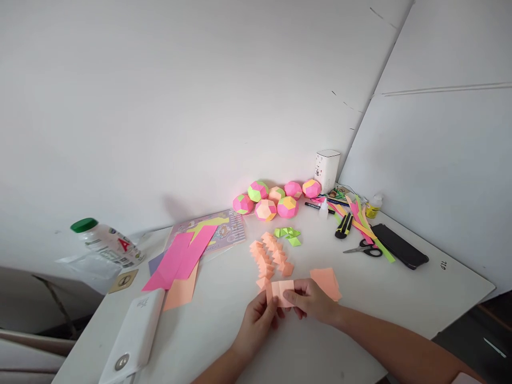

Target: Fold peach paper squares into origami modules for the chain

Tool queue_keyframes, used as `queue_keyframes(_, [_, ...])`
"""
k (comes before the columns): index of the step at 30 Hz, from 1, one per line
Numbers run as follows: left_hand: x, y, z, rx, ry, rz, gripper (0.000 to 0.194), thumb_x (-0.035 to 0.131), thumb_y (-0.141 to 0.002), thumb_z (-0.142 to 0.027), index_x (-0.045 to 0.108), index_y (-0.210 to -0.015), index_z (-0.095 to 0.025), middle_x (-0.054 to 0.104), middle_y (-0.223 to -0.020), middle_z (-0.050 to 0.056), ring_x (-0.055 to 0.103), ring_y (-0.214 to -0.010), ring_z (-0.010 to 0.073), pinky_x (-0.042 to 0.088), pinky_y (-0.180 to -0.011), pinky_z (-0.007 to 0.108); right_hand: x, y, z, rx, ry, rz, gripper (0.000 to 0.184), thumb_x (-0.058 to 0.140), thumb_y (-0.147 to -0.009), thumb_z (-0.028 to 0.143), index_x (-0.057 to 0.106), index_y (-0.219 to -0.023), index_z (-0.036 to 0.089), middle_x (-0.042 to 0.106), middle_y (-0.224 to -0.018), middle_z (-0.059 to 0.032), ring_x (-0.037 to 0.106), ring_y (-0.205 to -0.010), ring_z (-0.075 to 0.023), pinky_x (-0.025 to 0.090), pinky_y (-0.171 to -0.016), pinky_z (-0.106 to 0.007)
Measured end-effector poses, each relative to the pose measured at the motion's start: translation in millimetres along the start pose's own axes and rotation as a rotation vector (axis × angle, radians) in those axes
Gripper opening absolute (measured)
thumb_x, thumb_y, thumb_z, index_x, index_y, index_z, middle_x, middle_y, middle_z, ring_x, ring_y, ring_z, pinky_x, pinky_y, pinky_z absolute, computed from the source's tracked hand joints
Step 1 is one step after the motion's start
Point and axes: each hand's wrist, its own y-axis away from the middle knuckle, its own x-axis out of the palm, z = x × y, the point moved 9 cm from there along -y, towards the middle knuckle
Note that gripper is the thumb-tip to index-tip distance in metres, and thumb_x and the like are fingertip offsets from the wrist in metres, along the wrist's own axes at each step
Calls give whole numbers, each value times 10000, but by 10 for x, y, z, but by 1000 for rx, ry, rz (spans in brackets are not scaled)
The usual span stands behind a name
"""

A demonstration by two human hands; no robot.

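A small creased square of peach paper point(285, 299) is held up over the front middle of the white table. My left hand point(258, 320) pinches its left edge, thumb in front. On its right side, my right hand point(312, 300) grips it with the thumb laid across the face and the fingers behind. Just beyond it stand two rows of folded peach paper pieces point(264, 261), with several green folded pieces point(288, 234) farther back. A stack of flat peach paper squares point(327, 282) lies by my right wrist.
Several paper balls point(266, 209) line the wall beside a white container point(327, 170). At right are scissors point(366, 248), a cutter knife point(344, 226), paper strips and a black phone-like case point(400, 246). Pink sheets point(180, 258), a white bottle point(108, 242) and a white device point(134, 336) occupy the left.
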Motion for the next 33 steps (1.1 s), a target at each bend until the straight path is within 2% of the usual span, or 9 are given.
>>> queue_keyframes(5, [-68, -9, 46, -58, 112, -71, 363, 529, -807, -531, 507, -735, -176, 627, -565, 4, 534, -482, 128, 409, -468, 225, 3, 38, 27, 11, 91, -5, 284, 496, -842, 356, 545, -655, 147, 566, -583, 4, 485, -487, -95, 394, -462, -203])
queue_keyframes(8, [-104, -24, 72, -61, 193, -107, 349, 553, -795, -526, 459, -740, -194, 624, -534, -8, 545, -469, 132, 392, -434, 212, 96, 48, 30, 11, 89, 86, 241, 498, -837, 333, 585, -712, 147, 615, -705, -21, 501, -546, -105, 422, -493, -216])
queue_keyframes(10, [-133, -35, 91, -60, 223, -133, 348, 574, -782, -521, 452, -741, -198, 605, -507, -26, 521, -434, 120, 379, -420, 204, 125, 54, 45, -2, 101, 112, 174, 523, -823, 305, 585, -762, 155, 601, -714, -11, 484, -559, -104, 404, -486, -209])
queue_keyframes(12, [-157, -42, 114, -67, 251, -155, 340, 594, -775, -508, 456, -747, -198, 581, -477, -45, 486, -400, 102, 372, -415, 198, 61, 54, 75, -27, 127, 45, 116, 592, -776, 266, 544, -833, 176, 536, -649, 30, 445, -542, -96, 364, -468, -195])
queue_keyframes(14, [-171, -46, 136, -75, 278, -167, 332, 609, -769, -496, 466, -758, -196, 555, -449, -61, 461, -378, 92, 372, -411, 196, -28, 57, 120, -65, 145, -38, 233, 642, -735, 231, 487, -906, 203, 461, -609, 68, 425, -533, -92, 349, -472, -189])
queue_keyframes(16, [-178, -46, 147, -76, 285, -172, 325, 620, -766, -485, 477, -757, -193, 530, -430, -72, 445, -364, 84, 371, -408, 193, -57, 59, 193, -144, 162, -51, 296, 659, -725, 226, 476, -958, 217, 475, -679, 55, 457, -568, -97, 382, -510, -203])
queue_keyframes(19, [-179, -45, 141, -58, 264, -170, 314, 628, -765, -475, 504, -744, -187, 511, -433, -78, 448, -368, 81, 381, -414, 196, -30, 69, 300, -295, 202, -12, 190, 643, -749, 244, 569, -918, 202, 516, -893, -14, 513, -651, -107, 437, -593, -241])
queue_keyframes(21, [-179, -46, 140, -50, 248, -170, 316, 629, -759, -482, 528, -749, -183, 519, -447, -72, 460, -376, 86, 386, -416, 200, -21, 64, 302, -327, 214, -11, 110, 636, -757, 247, 626, -850, 188, 513, -950, -34, 520, -668, -110, 451, -618, -253])
queue_keyframes(33, [-80, -65, 105, -24, 141, -42, 438, 509, -811, -548, 575, -653, -145, 603, -561, 6, 502, -408, 94, 394, -417, 211, -84, 25, 177, -191, 21, -114, 125, 630, -768, 257, 688, -714, 161, 523, -777, -20, 501, -610, -117, 448, -536, -244])
